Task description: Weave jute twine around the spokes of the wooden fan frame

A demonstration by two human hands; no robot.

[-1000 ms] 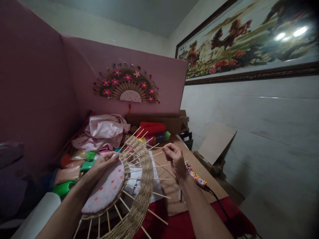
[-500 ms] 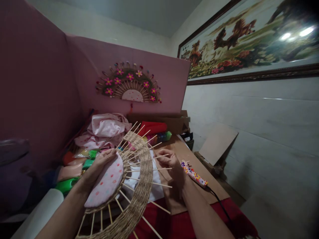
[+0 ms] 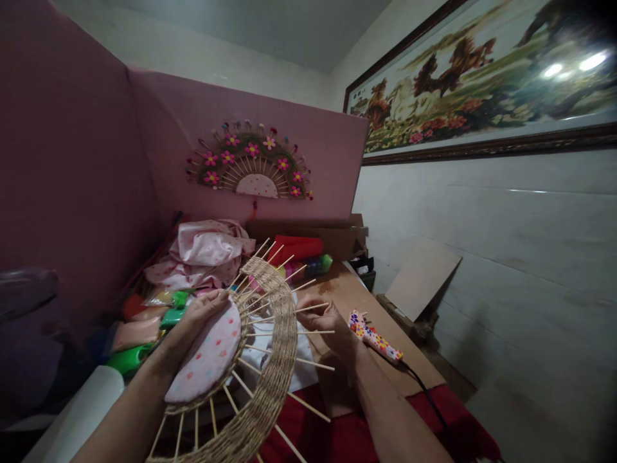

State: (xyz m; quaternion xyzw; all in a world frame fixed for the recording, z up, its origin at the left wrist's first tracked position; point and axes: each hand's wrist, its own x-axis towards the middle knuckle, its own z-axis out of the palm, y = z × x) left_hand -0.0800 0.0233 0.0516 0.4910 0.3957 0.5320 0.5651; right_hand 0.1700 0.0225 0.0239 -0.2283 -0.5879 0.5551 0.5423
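My left hand [image 3: 207,308] grips the upper inner edge of a half-round fan [image 3: 282,328] made of thin sticks with a woven straw band. Dotted pink fabric [image 3: 212,350] covers the fan's inner half-disc, beside my left fingers. On the fan's right side, my right hand [image 3: 321,318] has its fingers bent at a stick end that sticks out past the band. Whether those fingers pinch the stick is hard to tell. A flower-patterned glue gun [image 3: 373,337] with a black cord lies right of my right hand.
Cardboard [image 3: 395,366] lies over a red cloth [image 3: 463,424]. Crumpled pink fabric [image 3: 207,247], green packets and a red roll [image 3: 296,247] sit behind. A finished flowered fan [image 3: 253,157] hangs on the pink panel. A framed horse picture [image 3: 463,83] is at the right.
My right hand has shifted slightly left and down, closer to the woven band. The fan and my left hand have moved slightly right.
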